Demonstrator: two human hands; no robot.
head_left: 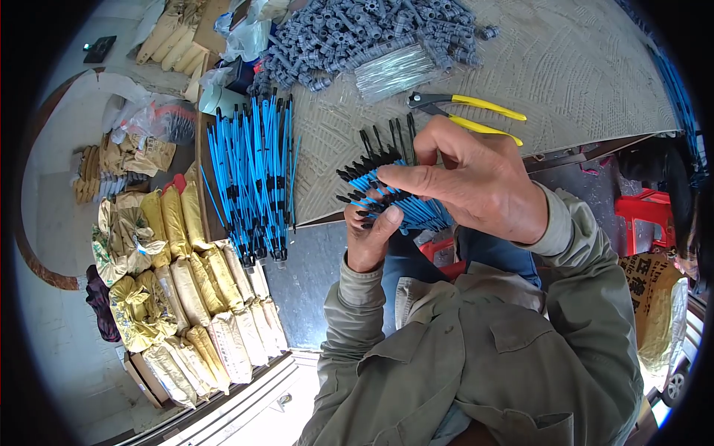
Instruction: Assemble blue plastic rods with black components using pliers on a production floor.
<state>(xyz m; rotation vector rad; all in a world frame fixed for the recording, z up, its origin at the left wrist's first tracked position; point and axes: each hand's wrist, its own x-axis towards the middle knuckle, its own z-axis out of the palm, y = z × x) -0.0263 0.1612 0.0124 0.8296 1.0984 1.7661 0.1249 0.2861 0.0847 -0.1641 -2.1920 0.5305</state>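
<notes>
With the left hand (370,239) wrapped round the blue sticks (425,213), over the lap (504,260) near the bench (595,82), grip snugly; the right hand (480,182) is bent over their black ends (383,158), its pinch unclear, so handle lightly

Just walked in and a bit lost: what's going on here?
The person's left hand holds a bundle of blue rods with black ends; the right hand is at its far end, though whether it grips one is hidden. More blue rods lie together to the left. On the table beyond sit yellow-handled pliers and a heap of grey parts.
</notes>
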